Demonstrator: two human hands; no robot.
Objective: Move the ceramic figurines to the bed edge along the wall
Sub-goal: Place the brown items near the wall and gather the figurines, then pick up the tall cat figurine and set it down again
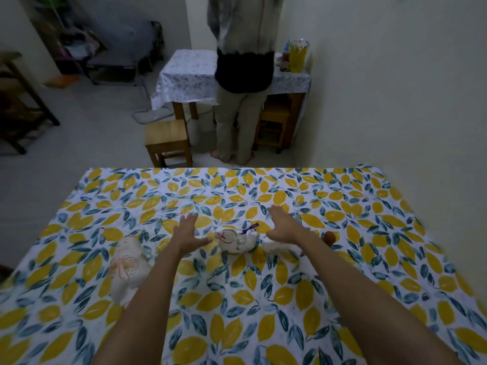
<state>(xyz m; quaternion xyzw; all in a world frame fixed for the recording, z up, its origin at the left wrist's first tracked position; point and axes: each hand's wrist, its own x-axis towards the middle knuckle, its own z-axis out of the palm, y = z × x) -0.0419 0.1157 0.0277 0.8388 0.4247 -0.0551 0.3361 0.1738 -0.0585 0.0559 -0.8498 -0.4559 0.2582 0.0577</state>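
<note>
A white ceramic figurine with red and purple marks sits mid-bed on the lemon-print sheet. My left hand hovers open just left of it, and my right hand hovers open just right of it; neither touches it. Under my right wrist lies another white figurine, partly hidden. A taller white figurine with orange line drawings lies to the left, beside my left forearm. A small reddish-brown figurine sits to the right of my right arm.
The wall runs along the bed's right side. Beyond the bed's far edge a person stands facing a cloth-covered table. A wooden stool stands on the floor near the bed.
</note>
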